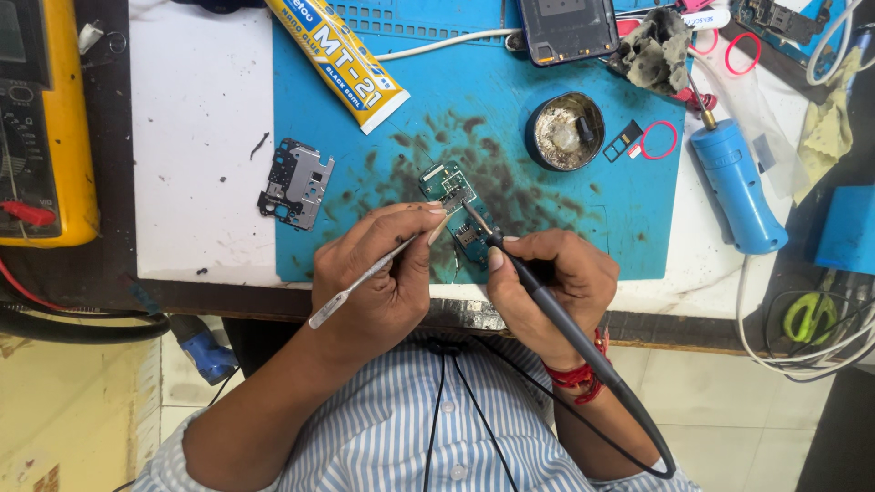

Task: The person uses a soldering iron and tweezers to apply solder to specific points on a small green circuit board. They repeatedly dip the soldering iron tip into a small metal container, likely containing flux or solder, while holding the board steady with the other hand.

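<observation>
A: Striped shirt fills bottom centre, closest to the lens, forearms running up from it. Biggest item on the bench?

B: Blue work mat, centre to upper right, smudged dark in the middle. Then yellow multimeter at the left edge, blue cylindrical tool on the right.

A: Hands?

B: Left hand, centre frame, fingers closed around thin metal tweezers, tips angled up-right toward the board. Right hand just beside it, gripping a black soldering iron like a pen, tip down on the board, cable trailing to lower right.

A: Board position?

B: Small green circuit board flat on the mat, centre, just above both hands, lower part hidden by fingers.

A: Smaller stuff?

B: Yellow glue tube top centre, round tin upper right of the board, grey metal shield plate on white surface left of the mat.
</observation>
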